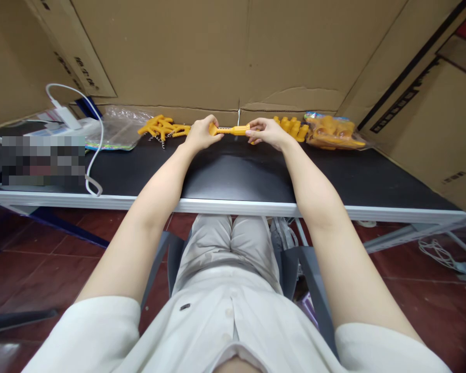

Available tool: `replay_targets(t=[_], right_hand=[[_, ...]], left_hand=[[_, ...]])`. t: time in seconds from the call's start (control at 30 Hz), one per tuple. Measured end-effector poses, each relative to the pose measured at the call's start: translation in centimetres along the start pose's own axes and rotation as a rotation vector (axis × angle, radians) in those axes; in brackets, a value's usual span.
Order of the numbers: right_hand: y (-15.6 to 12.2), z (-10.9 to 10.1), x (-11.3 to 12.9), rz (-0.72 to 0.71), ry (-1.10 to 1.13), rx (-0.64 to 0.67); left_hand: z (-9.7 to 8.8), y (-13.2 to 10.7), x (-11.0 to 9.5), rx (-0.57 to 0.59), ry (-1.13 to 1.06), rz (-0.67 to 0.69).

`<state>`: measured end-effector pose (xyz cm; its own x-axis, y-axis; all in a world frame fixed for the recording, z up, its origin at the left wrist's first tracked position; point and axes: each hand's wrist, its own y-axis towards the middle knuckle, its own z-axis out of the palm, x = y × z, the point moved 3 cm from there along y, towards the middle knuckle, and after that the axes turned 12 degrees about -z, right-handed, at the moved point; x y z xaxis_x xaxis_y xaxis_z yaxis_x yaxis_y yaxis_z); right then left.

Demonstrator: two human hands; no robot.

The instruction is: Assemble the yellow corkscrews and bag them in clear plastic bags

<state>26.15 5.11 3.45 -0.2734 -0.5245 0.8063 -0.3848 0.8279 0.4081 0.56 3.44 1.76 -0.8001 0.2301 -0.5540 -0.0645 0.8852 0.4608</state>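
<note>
Both arms reach out over a black table [233, 176]. My left hand [202, 133] is closed on the left end of a long yellow plastic piece [230, 130]. My right hand [266, 132] is closed on its right end, so the piece runs level between the two hands near the far edge. A heap of similar yellow pieces with small metal springs [162, 127] lies just left of my left hand. A row of yellow parts [293, 127] sits right behind my right hand.
A clear bag full of yellow parts [336, 133] lies at the far right, an emptier plastic bag [118, 129] at the far left. A white charger and cable [73, 122] trail over the left side. Cardboard walls [233, 52] close in the back and right.
</note>
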Motion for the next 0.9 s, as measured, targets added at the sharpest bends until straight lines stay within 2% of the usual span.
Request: replay_targets(t=[0.17,0.43,0.7,0.9], right_hand=[[-0.1,0.2,0.2,0.056,0.017,0.004],[-0.4,0.6,0.7,0.112,0.054,0.007],[-0.8,1.2,1.8,0.160,0.014,-0.013],[-0.7,1.5,1.7,0.192,-0.027,-0.032]], left_hand=[[0.2,0.2,0.4,-0.006,-0.042,0.058],[0.3,0.5,0.8,-0.011,-0.029,0.035],[-0.1,-0.1,-0.2,0.024,-0.007,-0.034],[0.3,0.3,0.4,-0.017,-0.043,0.046]])
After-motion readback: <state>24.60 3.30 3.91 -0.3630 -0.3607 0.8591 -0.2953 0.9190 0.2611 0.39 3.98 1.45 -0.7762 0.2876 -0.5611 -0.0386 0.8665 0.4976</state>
